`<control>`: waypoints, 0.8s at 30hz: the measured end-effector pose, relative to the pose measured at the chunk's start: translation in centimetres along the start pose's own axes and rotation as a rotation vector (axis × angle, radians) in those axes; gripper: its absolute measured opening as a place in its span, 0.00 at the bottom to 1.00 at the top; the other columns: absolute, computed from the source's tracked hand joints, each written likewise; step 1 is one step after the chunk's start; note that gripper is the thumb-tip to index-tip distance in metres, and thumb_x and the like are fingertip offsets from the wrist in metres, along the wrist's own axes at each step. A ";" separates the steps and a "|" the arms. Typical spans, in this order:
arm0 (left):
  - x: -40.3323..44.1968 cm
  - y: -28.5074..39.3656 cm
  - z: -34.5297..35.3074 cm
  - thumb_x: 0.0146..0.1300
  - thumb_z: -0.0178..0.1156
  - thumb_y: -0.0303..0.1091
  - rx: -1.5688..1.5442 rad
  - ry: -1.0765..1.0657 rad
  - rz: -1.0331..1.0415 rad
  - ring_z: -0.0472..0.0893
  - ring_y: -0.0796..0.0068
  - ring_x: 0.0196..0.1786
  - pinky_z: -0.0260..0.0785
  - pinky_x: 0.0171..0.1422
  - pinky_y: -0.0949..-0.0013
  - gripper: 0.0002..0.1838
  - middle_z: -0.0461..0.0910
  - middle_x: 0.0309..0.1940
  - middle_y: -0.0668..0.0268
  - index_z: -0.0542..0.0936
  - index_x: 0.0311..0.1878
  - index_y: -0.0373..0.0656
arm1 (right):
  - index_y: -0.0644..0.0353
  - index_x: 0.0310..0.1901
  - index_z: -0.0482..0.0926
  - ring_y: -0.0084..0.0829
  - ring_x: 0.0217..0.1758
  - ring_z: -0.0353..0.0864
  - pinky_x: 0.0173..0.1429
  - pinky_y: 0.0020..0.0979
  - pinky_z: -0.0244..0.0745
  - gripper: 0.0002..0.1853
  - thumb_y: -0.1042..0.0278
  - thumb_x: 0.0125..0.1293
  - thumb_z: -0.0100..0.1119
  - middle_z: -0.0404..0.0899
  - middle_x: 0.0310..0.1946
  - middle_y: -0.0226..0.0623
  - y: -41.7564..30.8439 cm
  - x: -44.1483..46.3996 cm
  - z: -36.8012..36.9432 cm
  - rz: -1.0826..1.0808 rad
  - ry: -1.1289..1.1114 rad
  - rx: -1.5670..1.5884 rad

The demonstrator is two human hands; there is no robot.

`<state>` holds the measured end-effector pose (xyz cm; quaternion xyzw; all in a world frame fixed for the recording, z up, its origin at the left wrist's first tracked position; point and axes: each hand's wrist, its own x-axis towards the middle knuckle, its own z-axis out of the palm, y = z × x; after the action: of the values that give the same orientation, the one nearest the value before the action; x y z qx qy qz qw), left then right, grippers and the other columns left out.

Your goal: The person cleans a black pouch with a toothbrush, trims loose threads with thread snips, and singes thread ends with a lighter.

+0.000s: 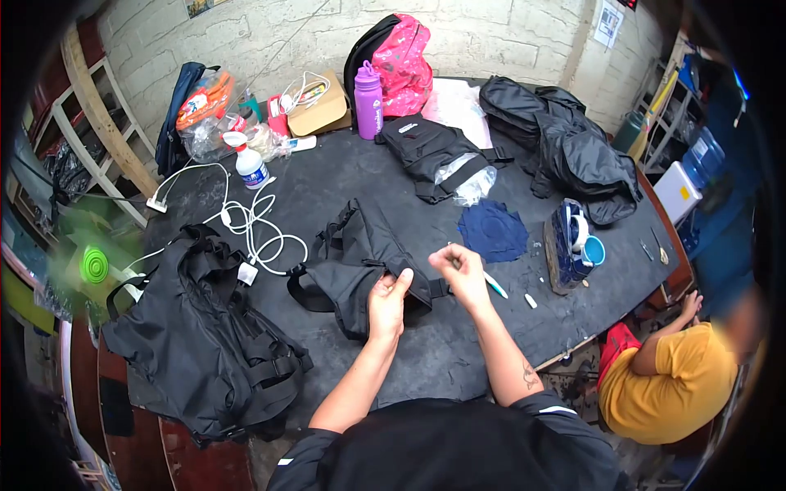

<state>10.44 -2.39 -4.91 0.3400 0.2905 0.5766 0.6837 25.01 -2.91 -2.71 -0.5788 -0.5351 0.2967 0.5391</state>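
Observation:
A small black bag (pixel 352 237) with straps lies in front of me on the dark table. My left hand (pixel 388 304) is closed on the black bag's near edge, thumb on top. Just right of it, my right hand (pixel 460 274) is raised with its fingers pinched together. Whatever is in that pinch, if anything, is too small to make out. A teal and white pen-like tool (pixel 495 285) lies beside my right wrist. Beyond that hand is a dark blue cloth (pixel 493 231). A larger black bag (pixel 205 344) rests to the left.
White cable (pixel 262 225) coils near a spray bottle (pixel 250 164). Farther back stand a purple bottle (pixel 368 102), pink backpack (pixel 403 65) and black bags (pixel 565 139). A dark blue holder (pixel 565 245) bears tape and a blue cup. A green fan (pixel 94 264) spins left; a person (pixel 679 376) sits right.

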 end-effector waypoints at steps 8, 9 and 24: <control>-0.1 -2.1 -0.4 0.63 0.59 0.26 0.016 -0.053 0.141 0.76 0.84 0.36 0.68 0.42 0.79 0.04 0.80 0.34 0.71 0.77 0.40 0.39 | 0.61 0.32 0.70 0.50 0.32 0.76 0.35 0.44 0.70 0.09 0.76 0.50 0.61 0.72 0.30 0.45 -2.9 -1.9 1.8 -0.285 -0.002 -0.547; -0.2 -1.5 -0.1 0.63 0.59 0.26 0.014 -0.052 0.144 0.76 0.84 0.36 0.68 0.42 0.79 0.04 0.80 0.34 0.71 0.77 0.40 0.39 | 0.62 0.33 0.70 0.51 0.32 0.76 0.35 0.44 0.70 0.09 0.76 0.51 0.60 0.72 0.30 0.46 -1.7 -1.3 1.6 -0.291 0.138 -0.541; 0.2 1.5 0.4 0.65 0.55 0.34 -0.255 0.066 -0.216 0.77 0.76 0.48 0.65 0.59 0.71 0.12 0.79 0.43 0.66 0.76 0.49 0.39 | 0.68 0.31 0.78 0.21 0.27 0.75 0.31 0.28 0.68 0.09 0.69 0.54 0.63 0.80 0.24 0.38 -2.2 2.2 2.7 -0.057 -0.168 -0.088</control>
<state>9.90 -2.08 -3.50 0.1983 0.2722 0.5427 0.7694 22.46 -0.41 -0.80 -0.5598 -0.6071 0.3048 0.4746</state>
